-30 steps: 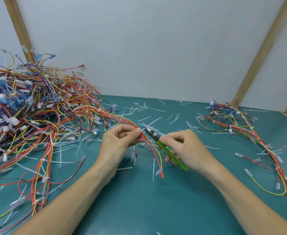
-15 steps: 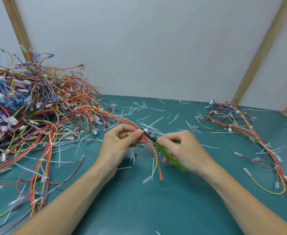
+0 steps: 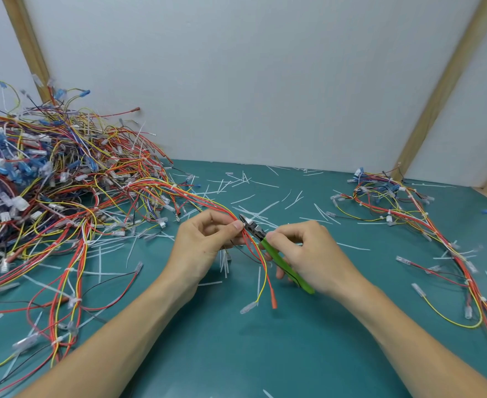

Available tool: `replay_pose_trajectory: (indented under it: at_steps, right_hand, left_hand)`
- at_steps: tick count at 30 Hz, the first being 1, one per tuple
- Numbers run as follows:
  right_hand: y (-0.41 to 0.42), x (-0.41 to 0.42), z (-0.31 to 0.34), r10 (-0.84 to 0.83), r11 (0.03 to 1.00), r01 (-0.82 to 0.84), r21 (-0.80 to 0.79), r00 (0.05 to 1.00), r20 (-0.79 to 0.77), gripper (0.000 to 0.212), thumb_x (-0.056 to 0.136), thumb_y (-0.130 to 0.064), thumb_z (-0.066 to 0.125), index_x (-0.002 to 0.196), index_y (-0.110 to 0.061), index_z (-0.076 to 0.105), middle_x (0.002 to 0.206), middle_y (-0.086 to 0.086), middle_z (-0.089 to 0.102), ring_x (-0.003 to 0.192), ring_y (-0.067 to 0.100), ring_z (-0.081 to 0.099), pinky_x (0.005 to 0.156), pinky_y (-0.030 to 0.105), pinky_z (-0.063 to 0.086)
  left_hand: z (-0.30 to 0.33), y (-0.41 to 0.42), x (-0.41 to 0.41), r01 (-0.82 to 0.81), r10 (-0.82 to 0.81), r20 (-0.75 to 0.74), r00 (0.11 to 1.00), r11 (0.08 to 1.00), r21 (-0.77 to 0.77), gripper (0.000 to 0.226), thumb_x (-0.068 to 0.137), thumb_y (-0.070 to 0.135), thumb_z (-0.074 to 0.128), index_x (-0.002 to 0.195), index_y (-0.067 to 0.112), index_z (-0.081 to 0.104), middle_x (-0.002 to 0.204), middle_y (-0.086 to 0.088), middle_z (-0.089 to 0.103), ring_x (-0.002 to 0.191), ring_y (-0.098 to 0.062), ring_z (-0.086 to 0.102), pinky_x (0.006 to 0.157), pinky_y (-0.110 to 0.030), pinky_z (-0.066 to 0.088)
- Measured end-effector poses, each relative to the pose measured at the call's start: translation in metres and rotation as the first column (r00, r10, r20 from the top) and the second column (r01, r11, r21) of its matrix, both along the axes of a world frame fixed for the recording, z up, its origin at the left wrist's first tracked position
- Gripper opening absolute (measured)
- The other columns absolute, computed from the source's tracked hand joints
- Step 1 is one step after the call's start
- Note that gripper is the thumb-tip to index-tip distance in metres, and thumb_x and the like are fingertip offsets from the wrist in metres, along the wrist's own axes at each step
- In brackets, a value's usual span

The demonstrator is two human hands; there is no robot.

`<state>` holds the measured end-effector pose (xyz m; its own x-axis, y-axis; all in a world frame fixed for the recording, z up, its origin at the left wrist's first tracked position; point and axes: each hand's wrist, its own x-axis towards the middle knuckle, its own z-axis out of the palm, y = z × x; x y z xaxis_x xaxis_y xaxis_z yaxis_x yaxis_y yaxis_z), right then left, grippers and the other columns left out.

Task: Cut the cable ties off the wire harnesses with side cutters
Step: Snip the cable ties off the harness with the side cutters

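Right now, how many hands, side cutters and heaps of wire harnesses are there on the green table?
Hands: 2, left hand and right hand
Side cutters: 1
Harness heaps: 2, large heap at left and small heap at right
Total: 5

No text, label, brand, number or sign can be read anywhere in the view; nothing legible is seen on the side cutters point(image 3: 276, 254), the wires point(image 3: 64, 179), the mat point(image 3: 236, 354) or the wall point(image 3: 250, 81).
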<state>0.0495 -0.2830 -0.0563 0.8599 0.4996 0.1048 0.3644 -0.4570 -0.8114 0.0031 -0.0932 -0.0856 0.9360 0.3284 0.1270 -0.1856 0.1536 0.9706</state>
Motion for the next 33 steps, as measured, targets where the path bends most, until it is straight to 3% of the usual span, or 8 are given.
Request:
replay_pose_trajectory:
  at_steps: [10,21,26,33]
  right_hand:
    - [0.0013,-0.0002,-0.0038,-0.017,0.999,0.018,-0.027,0.998,0.053,0.035,0.093,-0.031,0.054,0.066,-0.012,0.065,0.066,0.005,0.068,0.048,0.022,0.069,0.042,0.027,0.047]
    - [0.0009,-0.0016,-0.0021,-0.04,0.996,0.045,-0.075,0.997,0.07,0.032,0.086,-0.041,0.052,0.069,-0.019,0.066,0.064,0.005,0.071,0.049,0.022,0.067,0.049,0.045,0.058]
    - [0.0021,-0.0027,-0.0024,-0.05,0.997,0.053,-0.062,0.998,0.05,0.027,0.083,-0.049,0.05,0.075,-0.028,0.066,0.061,0.004,0.072,0.048,0.025,0.064,0.049,0.045,0.058]
    - [0.0026,-0.0017,-0.0048,-0.061,0.997,0.063,-0.04,0.997,0.054,0.025,0.084,-0.051,0.053,0.088,-0.028,0.062,0.062,-0.002,0.074,0.048,0.02,0.064,0.052,0.044,0.06]
  left_hand:
    - [0.0024,-0.0013,-0.0018,0.011,-0.011,0.002,1.0,1.0,-0.012,0.011,0.086,0.004,0.073,0.087,-0.002,0.064,0.079,-0.017,0.075,0.067,-0.021,0.073,0.068,-0.021,0.057]
    - [0.0034,-0.0026,-0.0022,0.001,-0.001,-0.012,1.0,1.0,-0.005,0.011,0.087,0.002,0.072,0.089,-0.005,0.064,0.08,-0.021,0.074,0.065,-0.02,0.072,0.067,-0.021,0.056]
    - [0.0039,-0.0025,-0.0029,-0.005,0.005,-0.014,1.0,1.0,-0.002,0.012,0.087,0.003,0.073,0.089,-0.005,0.064,0.081,-0.022,0.074,0.065,-0.019,0.072,0.066,-0.02,0.056]
    - [0.0026,-0.0016,-0.0017,-0.018,0.018,-0.025,1.0,1.0,0.019,0.014,0.086,0.007,0.074,0.091,-0.003,0.064,0.086,-0.026,0.074,0.068,-0.018,0.073,0.068,-0.021,0.057]
